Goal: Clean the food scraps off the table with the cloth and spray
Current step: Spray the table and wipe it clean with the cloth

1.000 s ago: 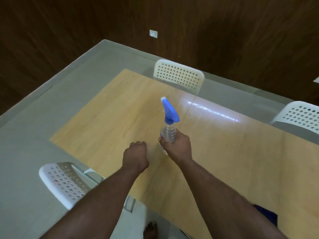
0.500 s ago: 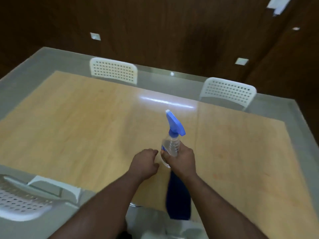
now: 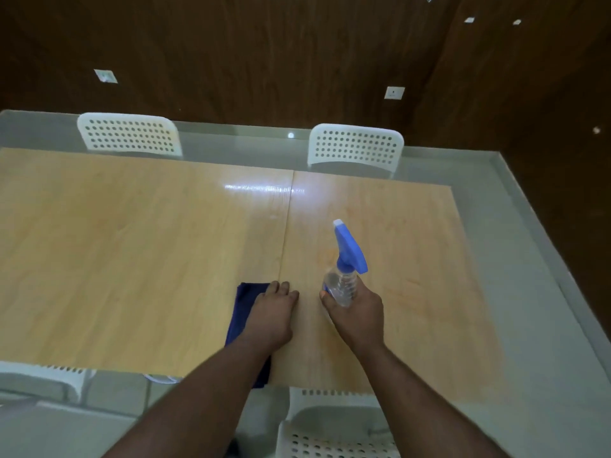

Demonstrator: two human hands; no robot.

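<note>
Cloth (image 3: pixel 245 312), dark blue, is lying flat on the table (image 3: pixel 132 246) near the front edge, approx. 6 o'clock of the tabletop, w/ its near end hanging just over that edge. My left hand (image 3: pixel 269 317) is resting on its right part, fingers laid fairly straight & pointing to 12 o'clock, palm down, not gripping.

My right hand (image 3: pixel 357 310) is sitting just beside the left, at its 3 o'clock, the two apart w/ a strip of bare wood between. It's wrapping round the spray (image 3: pixel 345 266): clear bottle, blue trigger head, nozzle pointing to approx. 11 o'clock. Bottle is upright, slightly tilted; can't tell if its base is touching the wood.

Table is light wood w/ a seam running 12 to 6 just right of the cloth. Faint orange smears are showing on the right half, approx. 1 o'clock of the spray. Two white chairs (image 3: pixel 355 148) are standing at the far side.
</note>
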